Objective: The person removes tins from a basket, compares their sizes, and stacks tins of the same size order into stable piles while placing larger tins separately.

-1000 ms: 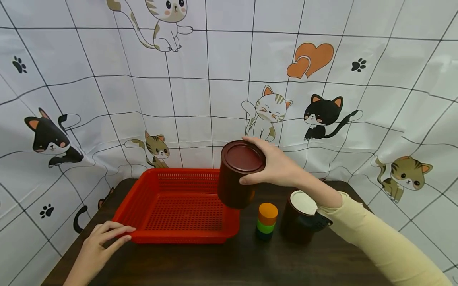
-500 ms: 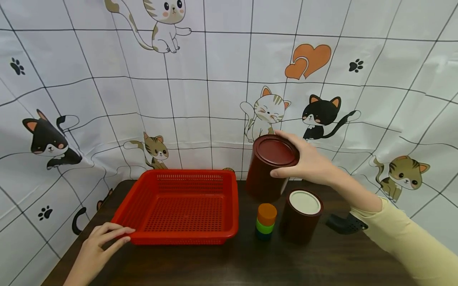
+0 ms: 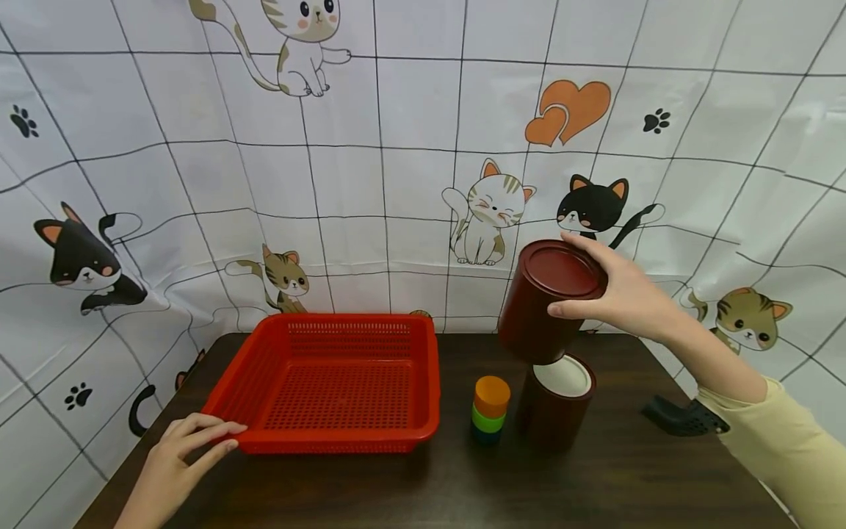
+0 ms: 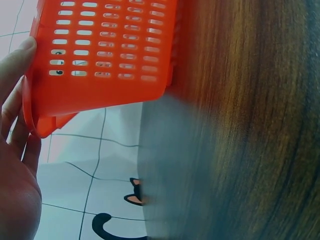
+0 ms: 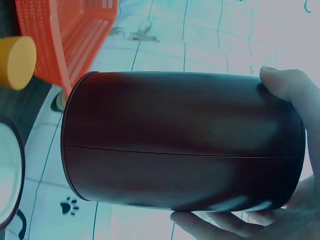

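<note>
My right hand (image 3: 624,294) grips a dark red-brown cylindrical canister (image 3: 538,316) near its upper end, thumb on one side and fingers on the other. It is held up and tilted; its lower end partly overlaps, in the head view, a second brown canister (image 3: 555,415) with a pale round top. Whether they touch cannot be told. The right wrist view shows the held canister's side (image 5: 185,140) lengthwise. At the near left corner of a red plastic basket (image 3: 320,444), my left hand (image 3: 175,459) pinches the rim (image 4: 30,105) between thumb and fingers.
A small orange, green and dark stack (image 3: 490,408) stands between the basket and the second canister. A black curved object (image 3: 684,416) shows by the right sleeve. Behind the dark wooden table (image 3: 423,492) hangs a white sheet with cat drawings (image 3: 410,184).
My right hand has carried the canister rightward from over the basket's right edge, past the small stack, to above the second canister. My left hand has stayed at the basket's corner.
</note>
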Available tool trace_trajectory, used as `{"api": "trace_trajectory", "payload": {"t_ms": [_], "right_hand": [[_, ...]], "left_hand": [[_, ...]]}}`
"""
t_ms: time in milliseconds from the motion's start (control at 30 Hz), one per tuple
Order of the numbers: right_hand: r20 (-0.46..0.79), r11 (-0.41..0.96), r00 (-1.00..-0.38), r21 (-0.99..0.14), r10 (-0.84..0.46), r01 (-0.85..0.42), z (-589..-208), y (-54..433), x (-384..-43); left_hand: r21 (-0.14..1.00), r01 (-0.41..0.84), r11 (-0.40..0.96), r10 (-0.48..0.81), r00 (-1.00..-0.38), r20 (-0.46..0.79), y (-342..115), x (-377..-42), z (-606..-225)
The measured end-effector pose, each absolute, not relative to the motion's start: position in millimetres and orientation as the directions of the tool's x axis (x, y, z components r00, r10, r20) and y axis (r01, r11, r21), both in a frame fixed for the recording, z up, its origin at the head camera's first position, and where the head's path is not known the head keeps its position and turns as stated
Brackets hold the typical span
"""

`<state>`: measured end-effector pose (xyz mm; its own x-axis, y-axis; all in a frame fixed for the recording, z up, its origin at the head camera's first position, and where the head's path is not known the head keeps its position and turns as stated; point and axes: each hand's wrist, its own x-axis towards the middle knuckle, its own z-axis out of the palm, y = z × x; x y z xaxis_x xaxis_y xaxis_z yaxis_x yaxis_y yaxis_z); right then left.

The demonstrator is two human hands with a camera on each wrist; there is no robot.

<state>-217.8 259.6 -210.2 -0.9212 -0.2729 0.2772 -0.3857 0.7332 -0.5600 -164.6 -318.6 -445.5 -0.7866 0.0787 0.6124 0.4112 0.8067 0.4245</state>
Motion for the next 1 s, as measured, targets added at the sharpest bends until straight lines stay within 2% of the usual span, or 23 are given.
{"api": "trace_trajectory", "payload": {"t_ms": [200, 733, 867, 1000], "right_hand": [[0.271, 0.766, -0.929, -0.530, -0.253, -0.364, -208, 275, -216], [0.260, 0.844, -0.961, -0.493, -0.091, -0.213, -217, 315, -210], [0.286, 0.862, -0.956, -0.467, -0.066, -0.199, -221, 327, -209], [0.368, 0.877, -0.927, -0.419, -0.072, -0.235, -228, 338, -208]], "left_hand": [[0.423, 0.414, 0.806, 0.079, -0.784, 0.616, -319, -165, -445], [0.419, 0.405, 0.813, 0.080, -0.790, 0.608, -318, -162, -445], [0.416, 0.409, 0.812, 0.082, -0.785, 0.614, -318, -162, -445], [0.418, 0.412, 0.810, 0.077, -0.781, 0.620, -319, -165, -445]]}}
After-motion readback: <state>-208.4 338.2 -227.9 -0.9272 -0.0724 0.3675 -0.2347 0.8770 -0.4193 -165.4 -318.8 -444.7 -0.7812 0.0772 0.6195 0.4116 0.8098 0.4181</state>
